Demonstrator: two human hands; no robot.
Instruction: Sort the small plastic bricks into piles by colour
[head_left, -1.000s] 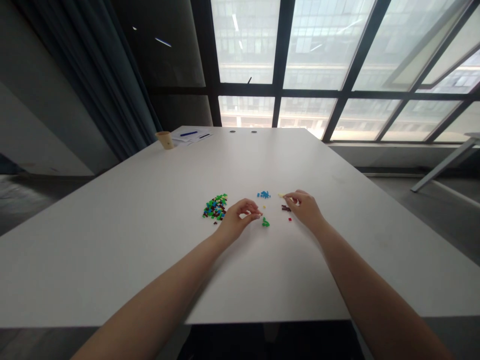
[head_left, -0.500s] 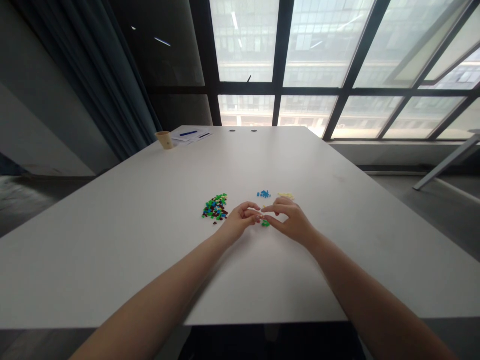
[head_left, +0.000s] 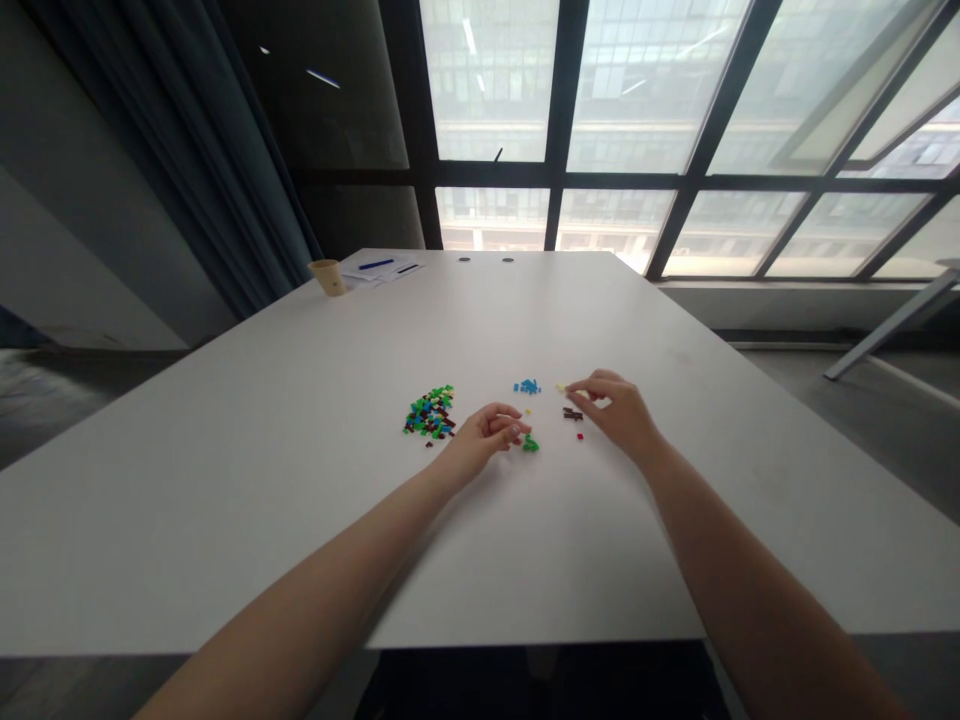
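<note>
Beside the small pile of green toy bricks (head_left: pixel 531 444), my left hand (head_left: pixel 480 440) hovers with fingers curled and fingertips close together; whatever they may hold is too small to make out. My right hand (head_left: pixel 619 408) pinches thumb and forefinger at the pale yellow bricks (head_left: pixel 561 388), partly covering them. What sits in that pinch is hidden. Just below it lie several dark brown bricks (head_left: pixel 572 413) and one red brick (head_left: pixel 580 436). A blue brick pile (head_left: pixel 529 386) is further back, and a single yellow brick (head_left: pixel 528 411) lies between the hands.
A larger mixed heap of green, blue, brown and yellow bricks (head_left: pixel 430 413) spreads left of my left hand. On the white table (head_left: pixel 300 500), a paper cup (head_left: pixel 328 278) and papers with a pen (head_left: pixel 376 264) stand at the far left edge. Windows rise behind.
My right hand has moved away from my left, rightward and back to the pale yellow bricks, uncovering the brown and red bricks. My left hand has stayed nearly still.
</note>
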